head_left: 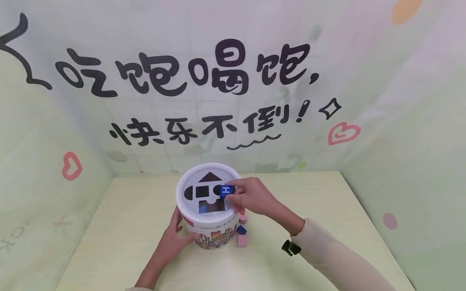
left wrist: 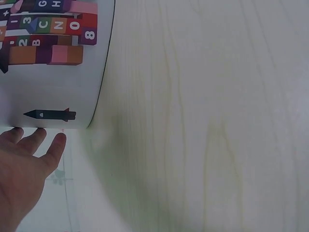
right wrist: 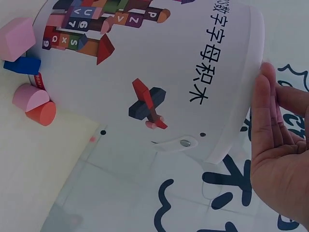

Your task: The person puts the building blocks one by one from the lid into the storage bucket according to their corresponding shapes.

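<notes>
- Right hand: over the right edge of the bucket lid, fingers pinching a blue block that carries a white letter, probably "H". The block sits at the lid's right side, over the round cutout there.
- Right wrist view: the fingers lie straight and close together against the lid's rim; the block is hidden in this view.
- Left hand: flat against the lower left side of the white bucket, fingers relaxed and spread along the wall. In the left wrist view the fingertips touch the bucket's base edge.
- Bucket: upright on the pale wood-grain table, near the middle. Lid cutouts seen from the head view: triangle, half-circle, square and a lower opening with a blue piece showing inside.
- Just right of the bucket, on the table: a pink cube, a dark blue piece, a pink rounded piece. The right wrist view adds an orange-red half-round touching a pink one.
- A black clip or strap sits at the cuff of the right arm's beige sleeve.
- Writing on bucket: "数字字母积木"; "108PCS" under the rim; printed blocks with letters and digits.
- Wall behind: "吃饱喝饱, 快乐不倒!", with pink hearts.
</notes>
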Demonstrator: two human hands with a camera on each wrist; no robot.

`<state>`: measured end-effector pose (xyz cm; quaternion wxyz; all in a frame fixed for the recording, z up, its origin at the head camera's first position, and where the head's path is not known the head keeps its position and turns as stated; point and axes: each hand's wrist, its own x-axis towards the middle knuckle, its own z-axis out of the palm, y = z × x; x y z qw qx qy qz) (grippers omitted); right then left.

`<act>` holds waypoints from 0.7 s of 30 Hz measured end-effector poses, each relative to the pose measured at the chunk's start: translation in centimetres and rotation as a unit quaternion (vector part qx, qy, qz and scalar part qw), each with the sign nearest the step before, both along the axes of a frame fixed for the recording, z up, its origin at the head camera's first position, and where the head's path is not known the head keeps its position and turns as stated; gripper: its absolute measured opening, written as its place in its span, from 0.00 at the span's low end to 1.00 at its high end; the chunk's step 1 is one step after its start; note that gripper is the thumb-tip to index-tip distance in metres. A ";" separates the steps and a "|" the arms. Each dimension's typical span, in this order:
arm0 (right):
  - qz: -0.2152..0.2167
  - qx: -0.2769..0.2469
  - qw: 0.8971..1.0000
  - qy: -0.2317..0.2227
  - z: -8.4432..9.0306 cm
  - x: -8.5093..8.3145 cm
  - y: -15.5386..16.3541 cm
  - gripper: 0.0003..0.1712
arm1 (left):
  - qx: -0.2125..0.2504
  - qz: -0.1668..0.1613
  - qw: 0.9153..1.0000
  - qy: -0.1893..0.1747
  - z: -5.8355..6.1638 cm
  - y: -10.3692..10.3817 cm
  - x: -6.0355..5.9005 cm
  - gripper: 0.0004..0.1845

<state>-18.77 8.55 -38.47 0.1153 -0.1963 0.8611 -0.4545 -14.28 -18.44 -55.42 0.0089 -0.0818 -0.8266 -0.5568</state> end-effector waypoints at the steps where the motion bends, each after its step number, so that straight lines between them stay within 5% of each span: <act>1: -0.002 -0.003 1.000 -0.003 0.1 0.0 -0.2 0.20 | -0.002 0.001 1.000 0.000 0.0 0.0 0.0 0.61; 14: -0.015 -0.010 1.000 -0.009 0.4 -0.8 -2.3 0.22 | -0.003 -0.002 1.000 0.002 0.3 0.0 -0.1 0.61; 21: 0.019 -0.024 0.999 -0.039 0.0 -1.3 -3.5 0.24 | 0.003 -0.003 1.000 -0.001 0.1 0.0 0.0 0.60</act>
